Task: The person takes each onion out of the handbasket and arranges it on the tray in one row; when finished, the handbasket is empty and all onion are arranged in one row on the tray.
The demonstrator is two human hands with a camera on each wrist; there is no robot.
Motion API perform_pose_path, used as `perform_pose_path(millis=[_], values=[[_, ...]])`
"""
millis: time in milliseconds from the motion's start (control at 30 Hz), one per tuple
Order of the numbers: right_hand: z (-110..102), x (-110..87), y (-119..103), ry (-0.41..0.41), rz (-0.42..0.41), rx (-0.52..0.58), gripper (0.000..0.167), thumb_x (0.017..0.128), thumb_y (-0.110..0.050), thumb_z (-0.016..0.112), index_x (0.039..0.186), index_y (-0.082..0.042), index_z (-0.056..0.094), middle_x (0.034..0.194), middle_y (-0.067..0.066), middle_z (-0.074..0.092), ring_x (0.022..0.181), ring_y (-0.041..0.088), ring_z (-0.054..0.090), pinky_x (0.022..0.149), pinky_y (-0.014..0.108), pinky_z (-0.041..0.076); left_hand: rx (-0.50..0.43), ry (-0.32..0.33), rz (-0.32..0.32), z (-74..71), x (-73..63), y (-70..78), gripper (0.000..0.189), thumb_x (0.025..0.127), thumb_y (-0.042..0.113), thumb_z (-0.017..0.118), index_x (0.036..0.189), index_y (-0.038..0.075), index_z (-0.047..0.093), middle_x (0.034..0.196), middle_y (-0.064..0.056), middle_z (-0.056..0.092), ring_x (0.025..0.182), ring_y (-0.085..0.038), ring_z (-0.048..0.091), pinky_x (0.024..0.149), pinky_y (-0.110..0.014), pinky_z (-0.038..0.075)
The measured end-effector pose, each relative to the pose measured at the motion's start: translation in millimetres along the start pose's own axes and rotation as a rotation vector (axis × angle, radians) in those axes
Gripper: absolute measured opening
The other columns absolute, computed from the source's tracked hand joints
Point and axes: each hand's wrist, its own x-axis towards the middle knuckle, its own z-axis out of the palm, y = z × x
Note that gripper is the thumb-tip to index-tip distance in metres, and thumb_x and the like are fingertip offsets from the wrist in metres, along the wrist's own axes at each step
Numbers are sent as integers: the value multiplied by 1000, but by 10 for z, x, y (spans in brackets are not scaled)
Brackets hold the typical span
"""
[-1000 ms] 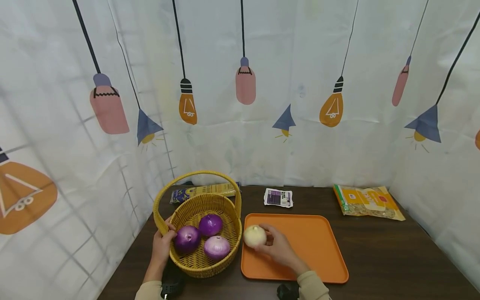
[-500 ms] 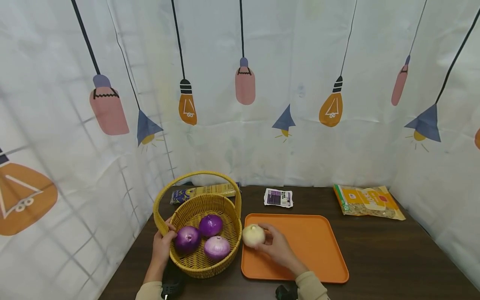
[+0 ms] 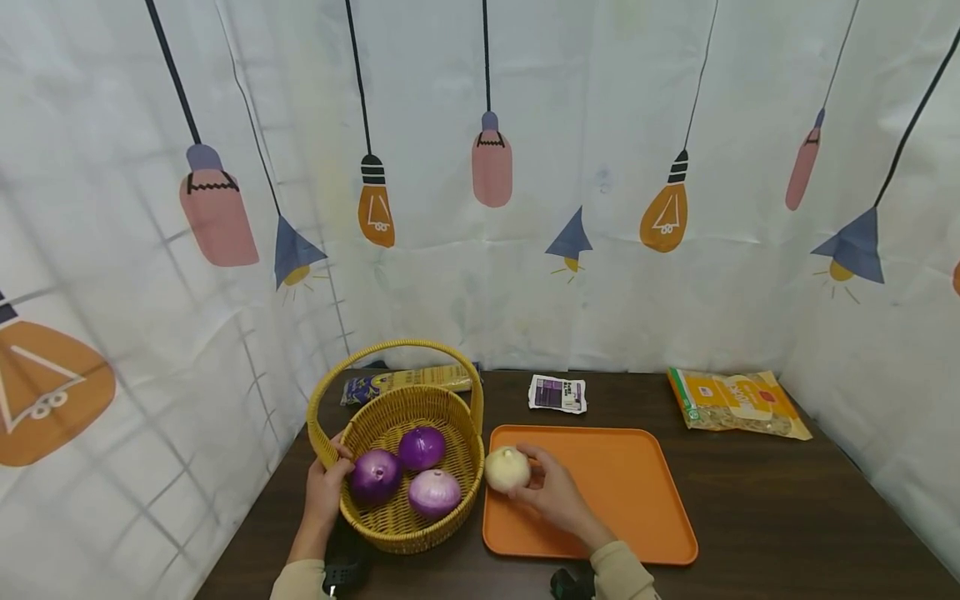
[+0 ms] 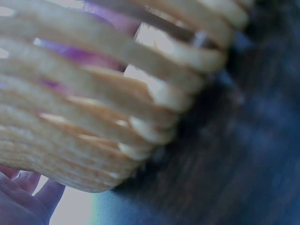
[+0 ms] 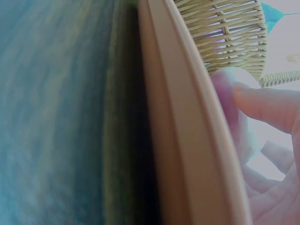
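Note:
A yellow woven basket [image 3: 412, 542] with a tall arched handle stands on the table, holding three purple onions [image 3: 375, 477]. My left hand [image 3: 325, 492] grips its left rim beside the foot of the handle. In the left wrist view, that hand's fingers [image 4: 47, 194] show under the blurred weave. A pale, whitish onion [image 3: 507, 469] is held between the thumb and fingers of my right hand [image 3: 553, 492], at the left edge of the orange tray [image 3: 615, 492]. The right wrist view shows the thumb [image 5: 267, 105] against this onion, close to the basket, with a purplish tint on its side.
Behind the basket lies a long yellow and purple packet [image 3: 416, 382]. A small white and purple sachet [image 3: 557, 394] is at the back middle. A yellow bag [image 3: 738, 403] of dry food lies at the back right. A patterned curtain [image 3: 435, 300] hangs behind the dark table [image 3: 795, 508].
My right hand and the pale onion have shifted very slightly left, toward the basket. My left hand, the basket and the onions inside it have stayed in place.

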Motion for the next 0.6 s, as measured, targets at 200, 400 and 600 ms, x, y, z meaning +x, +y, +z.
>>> perform_pose_path(millis=[200, 400, 600], values=[[-13, -4, -17, 5, -7, 0, 67, 77, -5, 80, 135, 4, 48, 135, 31, 49, 111, 41, 59, 80, 31, 55, -7, -9, 0, -6, -5, 8, 17, 86, -10, 43, 102, -17, 42, 143, -21, 44, 133, -30, 38, 94, -7, 31], [-59, -13, -7, 0, -8, -42, 64, 77, -8, 81, 133, 1, 50, 134, 26, 52, 107, 34, 63, 83, 32, 54, -9, -7, 2, -8, 2, 0, 18, 85, -11, 43, 101, -17, 41, 143, -21, 43, 133, -30, 37, 95, -7, 31], [-143, -9, -6, 24, 14, -112, 67, 79, -16, 81, 135, 1, 50, 133, 25, 53, 104, 34, 62, 83, 41, 52, 3, 0, 4, -3, 3, -5, 17, 86, -10, 43, 101, -17, 42, 143, -22, 43, 133, -31, 38, 94, -6, 31]])
